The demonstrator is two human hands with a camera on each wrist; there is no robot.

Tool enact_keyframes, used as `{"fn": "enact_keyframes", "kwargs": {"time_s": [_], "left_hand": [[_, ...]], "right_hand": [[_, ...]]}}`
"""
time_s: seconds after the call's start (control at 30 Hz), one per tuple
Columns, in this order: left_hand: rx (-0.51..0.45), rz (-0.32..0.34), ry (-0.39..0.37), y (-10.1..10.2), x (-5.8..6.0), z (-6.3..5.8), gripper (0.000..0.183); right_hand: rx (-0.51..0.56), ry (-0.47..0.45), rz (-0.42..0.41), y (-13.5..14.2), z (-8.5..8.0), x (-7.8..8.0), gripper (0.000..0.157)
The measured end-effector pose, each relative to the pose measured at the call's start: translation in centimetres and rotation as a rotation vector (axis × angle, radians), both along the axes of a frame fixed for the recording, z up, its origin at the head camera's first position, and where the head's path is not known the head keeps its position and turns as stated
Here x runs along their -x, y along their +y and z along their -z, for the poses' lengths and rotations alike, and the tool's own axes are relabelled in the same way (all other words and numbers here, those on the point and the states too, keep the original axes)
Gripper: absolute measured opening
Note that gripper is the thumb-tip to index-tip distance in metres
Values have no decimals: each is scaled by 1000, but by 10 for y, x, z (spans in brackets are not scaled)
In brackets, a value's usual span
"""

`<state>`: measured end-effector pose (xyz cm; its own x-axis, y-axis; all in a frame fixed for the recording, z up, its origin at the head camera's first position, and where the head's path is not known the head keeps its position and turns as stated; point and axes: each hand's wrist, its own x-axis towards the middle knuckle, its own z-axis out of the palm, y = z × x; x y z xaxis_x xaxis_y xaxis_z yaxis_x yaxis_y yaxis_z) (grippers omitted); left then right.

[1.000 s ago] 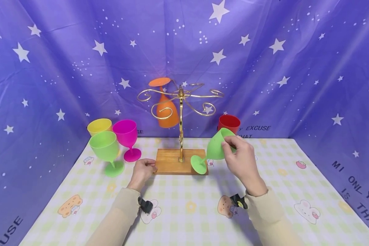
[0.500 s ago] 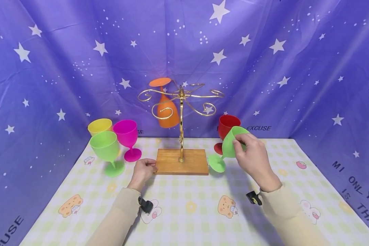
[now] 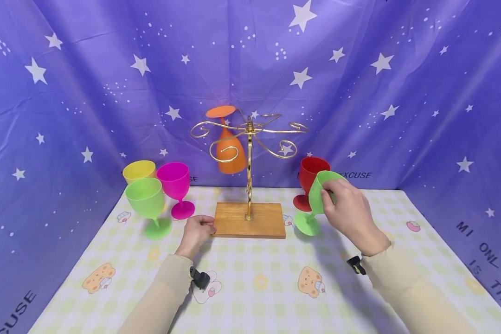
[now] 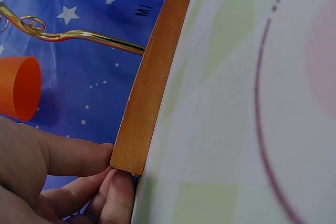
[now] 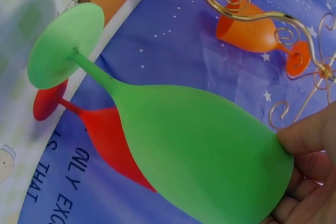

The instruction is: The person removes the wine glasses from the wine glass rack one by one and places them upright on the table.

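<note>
My right hand (image 3: 350,211) pinches the rim of a green goblet (image 5: 205,145), thumb and fingers on either side of its wall. The goblet leans, with its foot (image 3: 306,224) low by the tablecloth; I cannot tell whether it touches. Right behind it stands a red goblet (image 3: 313,171). My left hand (image 3: 198,232) holds the left end of the wooden base (image 3: 234,222), its fingertips at the corner in the left wrist view. From this base rises a gold stemware rack (image 3: 249,162) with curled arms. An orange goblet (image 3: 231,155) hangs upside down from one arm.
Left of the rack stand a yellow goblet (image 3: 138,170), a magenta goblet (image 3: 174,178) and a second green goblet (image 3: 145,197), all upright. A checked tablecloth (image 3: 254,297) covers the table. Purple star-printed curtains (image 3: 250,55) close off the back and sides.
My right hand has carried the green goblet rightward, from beside the wooden base to in front of the red goblet, and lower its last part. The left hand stays at the base.
</note>
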<state>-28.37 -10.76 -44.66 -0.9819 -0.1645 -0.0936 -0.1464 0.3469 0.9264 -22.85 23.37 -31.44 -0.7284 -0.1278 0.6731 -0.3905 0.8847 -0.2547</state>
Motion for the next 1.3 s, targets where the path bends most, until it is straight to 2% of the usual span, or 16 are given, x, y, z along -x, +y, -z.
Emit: {"fn": "enact_keyframes", "kwargs": {"time_s": [0.3,0.77,1.0,1.3], "left_hand": [[-11,9,10,-1,0,0,25],[-20,12,6,-1,0,0,23],[-34,17,11,-1,0,0,24],[-8,19,3,-1,1,1,25]], "right_hand": [[-65,-13,8,2,-2,4,11],[-119,10,66,20,8,14,11],[-134,52,82,32,10,21,12],[-110,66,110,41,10,31,14]]}}
